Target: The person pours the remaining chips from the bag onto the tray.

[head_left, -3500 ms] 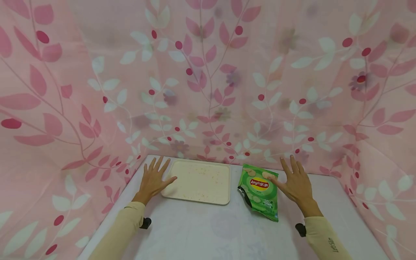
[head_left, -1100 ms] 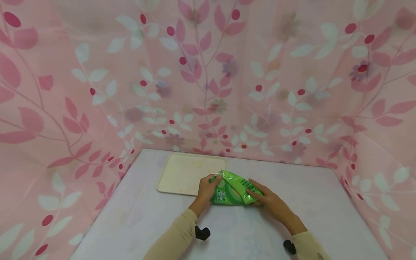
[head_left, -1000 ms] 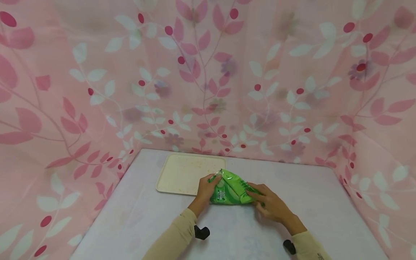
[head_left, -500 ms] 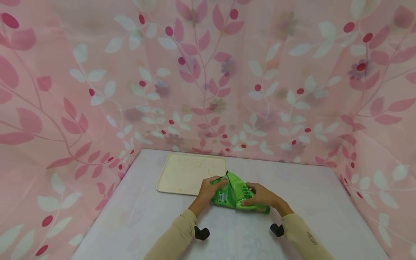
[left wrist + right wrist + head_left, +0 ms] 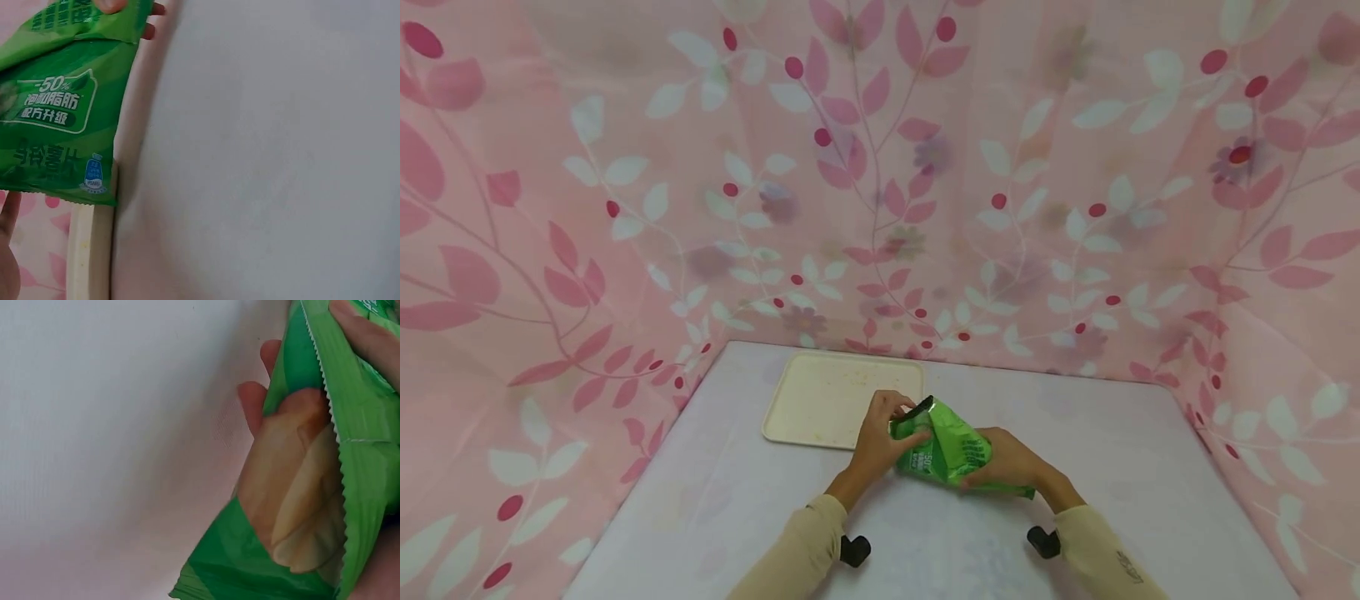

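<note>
Bench (image 5: 1120, 475): tray (image 5: 797, 408) far L | Bag (image 5: 953, 442): nr tray's close R cnr, folded; I'd say slack grip cd let fold spring back | L hand (image 5: 877, 437), R hand (image 5: 1009, 460): both gripping bag | Crumbs (image 5: 859, 377): on tray, bump might scatter 'em

Tray (image 5: 820, 400) partly behind green bag (image 5: 953, 442)

Soft, rather dim light is spread evenly over the pink curtain (image 5: 880, 192) and white cloth (image 5: 940, 542). Small highlights are caught on the green bag (image 5: 955, 442). Toward the left and right edges, the curtain's pattern is stretched by the lens. In both wrist views, greyer cloth and soft shadows are shown beside the bag; its lettering (image 5: 51, 100), sharp at the left wrist, is blurred in the head view.
</note>
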Available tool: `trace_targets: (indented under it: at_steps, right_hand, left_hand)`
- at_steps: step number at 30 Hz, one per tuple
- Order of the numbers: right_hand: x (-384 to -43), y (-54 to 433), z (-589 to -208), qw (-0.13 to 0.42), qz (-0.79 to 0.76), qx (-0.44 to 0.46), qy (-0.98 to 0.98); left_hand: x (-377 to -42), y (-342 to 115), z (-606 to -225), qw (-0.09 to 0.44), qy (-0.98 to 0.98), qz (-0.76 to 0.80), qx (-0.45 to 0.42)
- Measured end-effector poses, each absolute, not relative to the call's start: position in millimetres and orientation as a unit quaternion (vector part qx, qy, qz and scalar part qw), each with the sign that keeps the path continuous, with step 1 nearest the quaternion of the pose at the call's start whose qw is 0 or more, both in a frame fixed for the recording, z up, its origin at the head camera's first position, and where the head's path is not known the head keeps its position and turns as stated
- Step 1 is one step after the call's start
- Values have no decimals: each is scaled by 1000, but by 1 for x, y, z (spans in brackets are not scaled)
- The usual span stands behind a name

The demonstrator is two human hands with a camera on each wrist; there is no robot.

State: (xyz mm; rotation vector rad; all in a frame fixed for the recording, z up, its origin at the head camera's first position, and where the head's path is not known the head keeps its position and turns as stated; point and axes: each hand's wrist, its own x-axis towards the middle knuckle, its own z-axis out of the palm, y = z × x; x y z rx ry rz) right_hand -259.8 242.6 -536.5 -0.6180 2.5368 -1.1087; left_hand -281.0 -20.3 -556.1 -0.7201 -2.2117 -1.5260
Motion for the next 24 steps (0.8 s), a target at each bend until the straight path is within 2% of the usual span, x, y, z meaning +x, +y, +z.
trace_targets:
  at_steps: [3, 7, 13, 17, 20, 24]
  right_hand:
    - [-256, 246, -529, 135, -387, -216, 886]
    - [-252, 249, -519, 116, -378, -232, 889]
    - [-246, 253, -505, 76, -352, -264, 895]
    - [-240, 255, -493, 78, -355, -270, 892]
    - [-239, 255, -480, 80, -344, -268, 896]
    - [-246, 259, -463, 68, -298, -267, 914]
  left_hand:
    - [-279, -23, -552, 264, -778, -476, -315]
    - [-277, -27, -546, 305, -773, -429, -355]
    - [-274, -36, -532, 274, -743, -425, -438]
    - [-268, -42, -521, 236, -718, -455, -471]
    - [-264, -55, -509, 229, -714, -494, -440]
    - [-278, -101, -516, 243, -773, -500, -305]
